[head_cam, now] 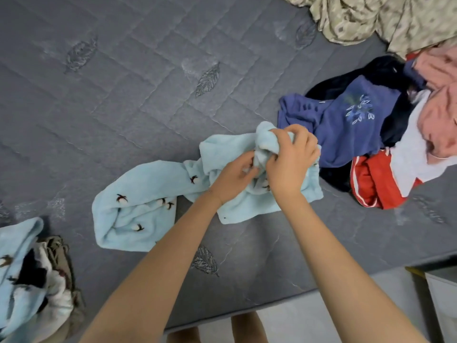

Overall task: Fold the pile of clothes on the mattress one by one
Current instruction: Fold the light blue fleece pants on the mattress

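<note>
The near edge of the grey quilted mattress (247, 288) runs on a slant across the bottom, with pale floor (309, 315) below it and the person's legs just at that edge. At the lower right corner a white piece of furniture (442, 293) stands close to the mattress corner. At the lower left, close to the frame's edge, sits a small heap of clothes (29, 273): light blue fleece over white, black and tan pieces.

Both forearms reach in over the edge. The light blue garment (138, 219), fleecy with small dark motifs, lies stretched across the near middle of the mattress, its left end flat and loosely doubled, its right end bunched up. The left hand (232, 179) has its fingers curled into that bunch from the left; the right hand (289, 157) is closed over the top of it, lifting the fabric slightly.

Just right of the hands, touching the garment's end, lies the unfolded pile (358, 120): a blue top with an embroidered flower over dark cloth, red shorts (371, 184) with white stripes nearest the mattress edge, and white and pink pieces running out of frame.

Beyond and left of the hands the mattress surface lies open and wide. At the far right a crumpled beige patterned sheet (371, 18) covers the corner.
</note>
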